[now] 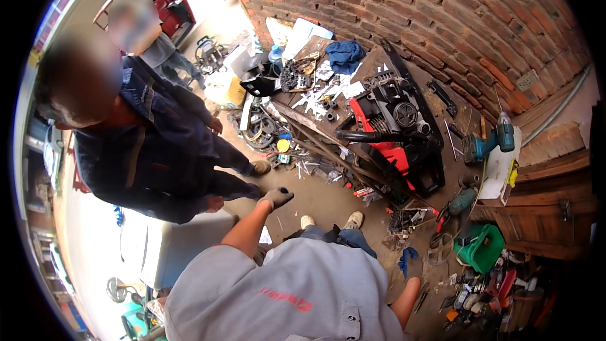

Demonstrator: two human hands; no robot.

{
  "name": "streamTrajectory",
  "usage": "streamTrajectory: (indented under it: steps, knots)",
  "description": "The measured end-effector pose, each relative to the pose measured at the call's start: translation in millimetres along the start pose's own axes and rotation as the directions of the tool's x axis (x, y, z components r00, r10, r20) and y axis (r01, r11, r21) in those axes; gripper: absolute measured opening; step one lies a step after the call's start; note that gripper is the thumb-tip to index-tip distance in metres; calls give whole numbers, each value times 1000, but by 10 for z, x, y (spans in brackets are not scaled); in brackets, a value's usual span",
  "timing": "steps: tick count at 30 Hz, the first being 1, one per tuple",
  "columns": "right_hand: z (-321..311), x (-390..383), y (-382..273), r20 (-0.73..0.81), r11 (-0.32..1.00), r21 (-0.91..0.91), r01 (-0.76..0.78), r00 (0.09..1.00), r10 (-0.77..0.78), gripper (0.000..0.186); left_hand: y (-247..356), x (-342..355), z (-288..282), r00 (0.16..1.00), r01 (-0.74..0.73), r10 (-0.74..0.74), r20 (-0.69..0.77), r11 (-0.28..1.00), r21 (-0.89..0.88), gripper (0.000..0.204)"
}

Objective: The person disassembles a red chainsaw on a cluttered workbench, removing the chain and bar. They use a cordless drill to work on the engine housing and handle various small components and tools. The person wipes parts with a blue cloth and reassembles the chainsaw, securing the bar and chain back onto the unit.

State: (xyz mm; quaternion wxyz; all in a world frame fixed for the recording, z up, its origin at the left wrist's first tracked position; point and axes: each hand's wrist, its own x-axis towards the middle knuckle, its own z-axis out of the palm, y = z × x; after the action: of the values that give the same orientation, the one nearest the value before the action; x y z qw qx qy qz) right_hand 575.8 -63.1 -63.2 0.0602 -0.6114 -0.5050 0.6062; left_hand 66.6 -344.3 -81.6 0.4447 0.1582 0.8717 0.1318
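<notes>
My left hand (278,198) wears a grey glove with dark fingertips. It is stretched out in front of me over the floor, its fingers drawn together, and I see nothing in it. Low at my right side, my gloved right hand (413,269) grips a blue cloth (406,259). Beyond my hands, a red and black chainsaw (396,156) lies on a cluttered workbench (459,165); neither hand touches it. To its right on the bench stands a teal cordless drill (489,144).
A person in dark workwear (142,132) stands close on my left, another person (167,50) farther back. A green bin (481,249) and piled parts (486,297) are at right. A brick wall (429,19) backs the bench; a grey-white box (183,243) stands at left.
</notes>
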Motion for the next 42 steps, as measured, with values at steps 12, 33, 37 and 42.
streamTrajectory:
  steps: [12, 33, 37, 42]
  knots:
    - [-428, 480, -627, -12, 985, -170, 35, 999, -38, 28, 1458, 688, -1370, 804, -410, 284, -522, 901, -142, 59]
    - [760, -149, -871, -110, 957, 102, -271, 953, 281, 35, 2378, 1812, -3180, 797, -223, 97, -597, 964, -142, 49]
    - [835, -132, -949, -139, 966, 86, -246, 957, 256, 36, 2307, 1881, -3249, 821, -506, 315, -477, 787, -352, 31]
    - [962, -171, -1064, -156, 964, 131, -232, 955, 251, 36, 3048, 1947, -3256, 887, -441, 412, -207, 627, -642, 20]
